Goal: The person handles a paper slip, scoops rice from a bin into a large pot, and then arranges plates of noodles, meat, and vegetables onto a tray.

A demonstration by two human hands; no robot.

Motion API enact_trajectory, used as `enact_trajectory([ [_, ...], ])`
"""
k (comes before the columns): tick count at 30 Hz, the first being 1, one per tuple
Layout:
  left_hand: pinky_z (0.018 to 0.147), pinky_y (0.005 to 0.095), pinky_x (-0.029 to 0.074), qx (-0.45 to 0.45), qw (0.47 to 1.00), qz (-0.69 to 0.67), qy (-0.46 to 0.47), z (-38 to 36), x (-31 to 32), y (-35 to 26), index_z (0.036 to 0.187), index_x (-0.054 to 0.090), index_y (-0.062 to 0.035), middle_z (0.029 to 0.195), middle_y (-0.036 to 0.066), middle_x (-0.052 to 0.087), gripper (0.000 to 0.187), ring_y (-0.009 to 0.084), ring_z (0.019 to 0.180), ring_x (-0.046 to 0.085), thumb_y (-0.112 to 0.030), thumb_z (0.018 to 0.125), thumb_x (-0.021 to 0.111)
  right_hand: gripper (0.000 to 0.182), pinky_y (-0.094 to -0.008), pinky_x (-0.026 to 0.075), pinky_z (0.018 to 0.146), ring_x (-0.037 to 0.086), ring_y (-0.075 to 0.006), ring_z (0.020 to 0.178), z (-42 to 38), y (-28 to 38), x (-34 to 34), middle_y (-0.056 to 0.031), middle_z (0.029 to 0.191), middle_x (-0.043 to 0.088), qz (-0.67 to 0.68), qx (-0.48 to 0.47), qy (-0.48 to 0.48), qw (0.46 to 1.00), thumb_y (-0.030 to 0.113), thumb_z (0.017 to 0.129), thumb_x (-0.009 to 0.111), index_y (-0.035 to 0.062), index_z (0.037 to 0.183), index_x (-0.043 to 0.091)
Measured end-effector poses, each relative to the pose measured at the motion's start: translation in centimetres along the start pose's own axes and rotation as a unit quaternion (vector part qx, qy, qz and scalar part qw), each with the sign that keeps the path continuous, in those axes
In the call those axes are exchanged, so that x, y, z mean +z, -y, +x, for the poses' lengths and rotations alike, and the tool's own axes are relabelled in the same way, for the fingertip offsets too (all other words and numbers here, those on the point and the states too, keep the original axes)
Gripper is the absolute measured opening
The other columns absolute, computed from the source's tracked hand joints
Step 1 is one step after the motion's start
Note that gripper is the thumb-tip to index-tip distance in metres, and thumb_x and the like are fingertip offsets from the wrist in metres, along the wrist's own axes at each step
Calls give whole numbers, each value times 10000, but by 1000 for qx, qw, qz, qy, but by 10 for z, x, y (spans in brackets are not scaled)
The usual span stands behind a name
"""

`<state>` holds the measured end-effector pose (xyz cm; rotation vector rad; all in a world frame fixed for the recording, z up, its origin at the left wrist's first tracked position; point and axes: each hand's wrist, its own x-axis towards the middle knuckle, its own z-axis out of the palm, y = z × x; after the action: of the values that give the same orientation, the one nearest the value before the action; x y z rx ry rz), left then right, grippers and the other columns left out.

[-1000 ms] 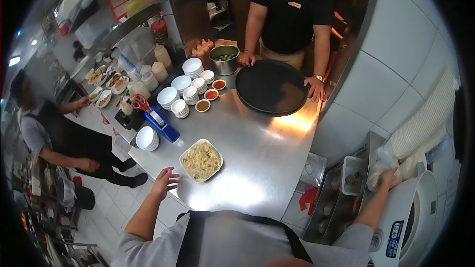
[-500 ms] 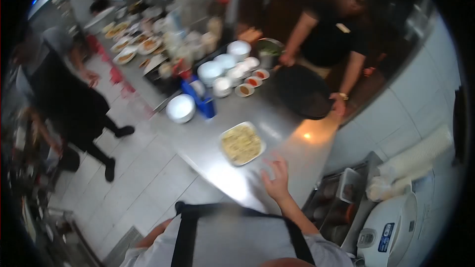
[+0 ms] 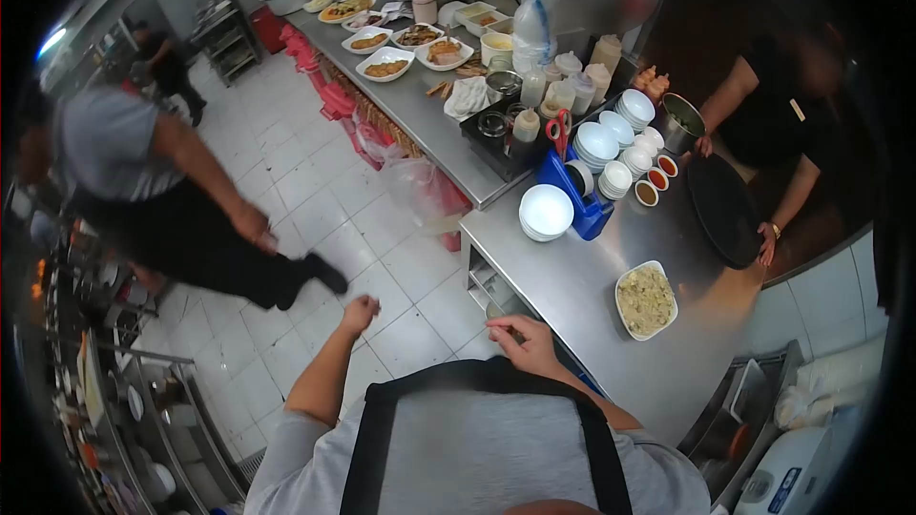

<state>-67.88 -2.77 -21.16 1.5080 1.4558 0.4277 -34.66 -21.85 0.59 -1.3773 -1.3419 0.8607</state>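
Observation:
My right hand (image 3: 527, 345) is closed by the counter's near edge, with a small, spoon-like metal utensil (image 3: 493, 311) poking up from its fingers. Its exact kind is hard to make out. Over the tiled floor, my left hand (image 3: 361, 314) has its fingers curled in, and nothing shows in them. A square white dish of pale, creamy food (image 3: 646, 299) rests on the steel counter (image 3: 611, 353), right of my right hand and apart from it. Beneath the counter edge, an open shelf or drawer space (image 3: 491, 284) lies just beyond that hand.
White bowls (image 3: 547, 213), a blue holder (image 3: 572, 193) with red-handled scissors and sauce cups (image 3: 647, 193) stand on the counter. Across it, a person holds a black round tray (image 3: 722, 210). Another person (image 3: 162, 191) is on my left. Plated food (image 3: 386, 65) lines the far counter.
My view has swung left. My right hand has left the area near the dish for the counter's near edge and now grips a utensil. My left hand has come into view.

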Motion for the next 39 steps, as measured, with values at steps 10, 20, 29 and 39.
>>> enact_trajectory([
  [10, 613, 306, 507, 56, 933, -350, 58, 217, -25, -270, 1085, 412, -32, 894, 119, 556, 250, 208, 678, 590, -148, 878, 491, 181, -207, 455, 615, 570, -68, 639, 92, -21, -34, -19, 704, 614, 27, 107, -44, 993, 78, 840, 552, 29, 1006, 605],
  [20, 627, 416, 545, 37, 859, -498, 110, 480, -14, -375, 1297, 179, -66, 833, 157, 543, 502, 247, 711, 587, -25, 867, 434, 215, -214, 457, 552, 569, -85, 606, 99, -79, -20, -41, 702, 610, 70, 255, -210, 941, 160, 883, 541, 12, 1036, 573],
  [29, 416, 276, 497, -26, 912, -401, 81, 560, 7, -397, 1141, 269, -45, 844, 155, 556, 388, 222, 561, 586, -149, 869, 525, 175, -248, 487, 499, 572, -137, 543, 141, -69, 53, -80, 665, 600, 211, 263, -530, 778, 108, 867, 543, 3, 1005, 567],
  [39, 361, 275, 453, 112, 908, -340, 218, 484, -75, -434, 1119, 314, 18, 694, 167, 572, 306, 208, 461, 567, -40, 842, 431, 163, -197, 396, 445, 486, -61, 496, 216, 46, 67, 8, 578, 511, 98, 204, -471, 852, 87, 849, 551, 17, 987, 599],
])
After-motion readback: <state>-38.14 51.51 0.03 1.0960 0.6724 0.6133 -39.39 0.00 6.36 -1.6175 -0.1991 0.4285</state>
